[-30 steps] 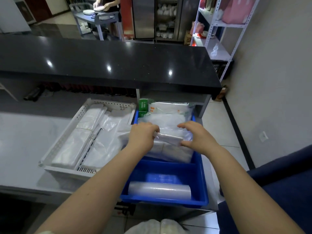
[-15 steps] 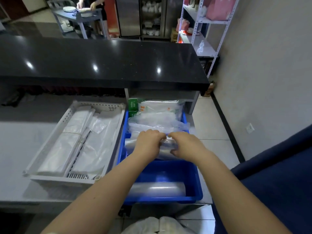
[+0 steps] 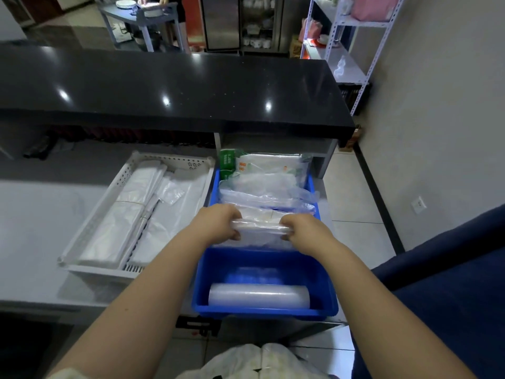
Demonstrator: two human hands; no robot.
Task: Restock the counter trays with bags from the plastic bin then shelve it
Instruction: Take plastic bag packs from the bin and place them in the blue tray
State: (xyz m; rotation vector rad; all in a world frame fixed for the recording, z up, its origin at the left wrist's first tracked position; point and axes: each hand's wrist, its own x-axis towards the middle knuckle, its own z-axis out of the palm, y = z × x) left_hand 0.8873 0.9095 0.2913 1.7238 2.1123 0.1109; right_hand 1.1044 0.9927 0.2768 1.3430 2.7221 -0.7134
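Note:
A blue plastic bin [image 3: 262, 314] sits at the counter's right end, packed at its far half with clear and printed bags [image 3: 269, 184]. My left hand [image 3: 218, 224] and my right hand [image 3: 302, 229] both grip a flat stack of clear bags [image 3: 261, 231] over the bin's middle, one hand at each end. A clear roll [image 3: 259, 295] lies in the bin's near end. Left of the bin stands a white perforated tray [image 3: 90, 231] holding flat bundles of white bags [image 3: 131, 212].
A raised black countertop [image 3: 169, 86] runs across behind the tray and bin. A white metal shelf rack [image 3: 352, 50] stands far right by the wall. A dark blue seat [image 3: 451, 283] is at my right. A person works at a cart [image 3: 147, 15] in the background.
Both hands have drawn together onto the stack of clear bags and pulled it slightly toward me. The camera has shifted a little.

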